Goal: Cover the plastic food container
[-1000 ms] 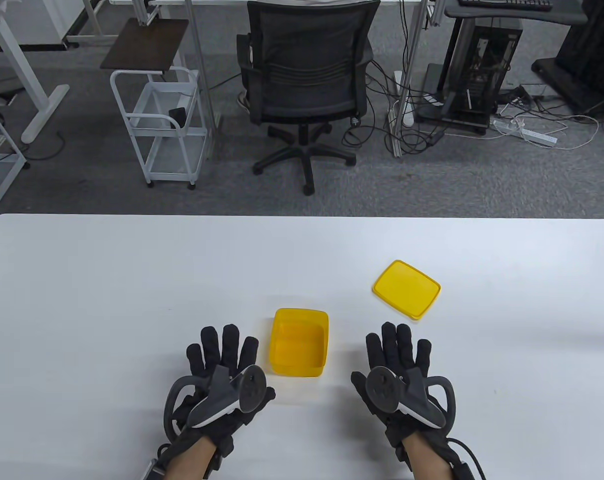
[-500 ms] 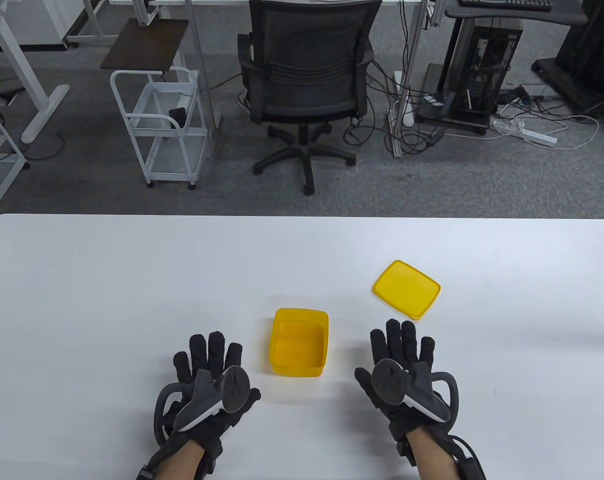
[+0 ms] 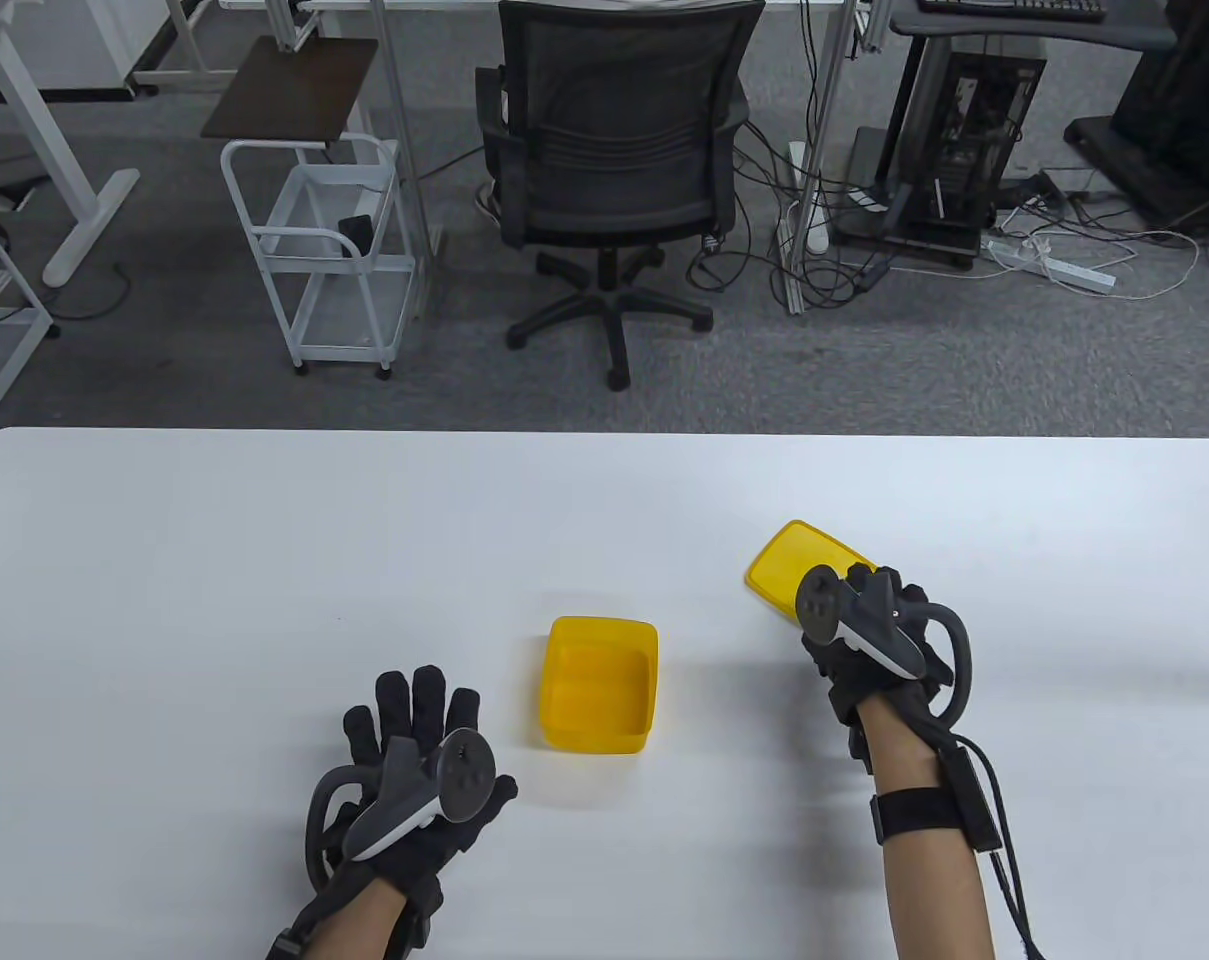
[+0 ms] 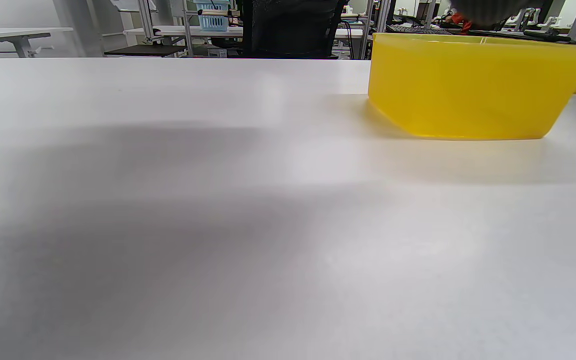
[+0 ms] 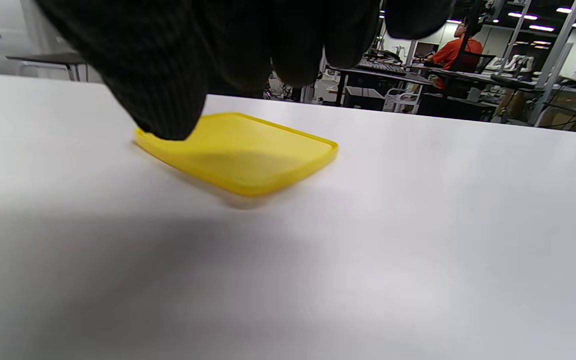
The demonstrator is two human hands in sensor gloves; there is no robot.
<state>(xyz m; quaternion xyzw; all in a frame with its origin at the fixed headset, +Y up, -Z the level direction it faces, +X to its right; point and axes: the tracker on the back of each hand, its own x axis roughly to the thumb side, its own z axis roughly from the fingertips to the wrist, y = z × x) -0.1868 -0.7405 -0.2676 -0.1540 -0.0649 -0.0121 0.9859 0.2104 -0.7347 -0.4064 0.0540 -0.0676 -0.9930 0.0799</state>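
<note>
The open yellow plastic container (image 3: 598,696) stands upright on the white table (image 3: 214,560), near the front middle; the left wrist view shows its side wall (image 4: 468,85). Its flat yellow lid (image 3: 782,560) lies on the table further back and to the right. My right hand (image 3: 864,605) is over the lid's near right part, and its tracker hides the fingers. In the right wrist view the lid (image 5: 253,155) lies flat, the thumb (image 5: 168,100) touches its left corner, and the other fingers hang above it. My left hand (image 3: 414,715) rests flat with fingers spread, left of the container and apart from it.
The table's far edge (image 3: 604,432) runs across the middle of the table view. Beyond it on the floor stand a black office chair (image 3: 614,150) and a white wire cart (image 3: 324,260).
My right hand has moved forward and to the right from beside the container onto the lid. My left hand has drifted slightly left and back. Container and lid have not moved.
</note>
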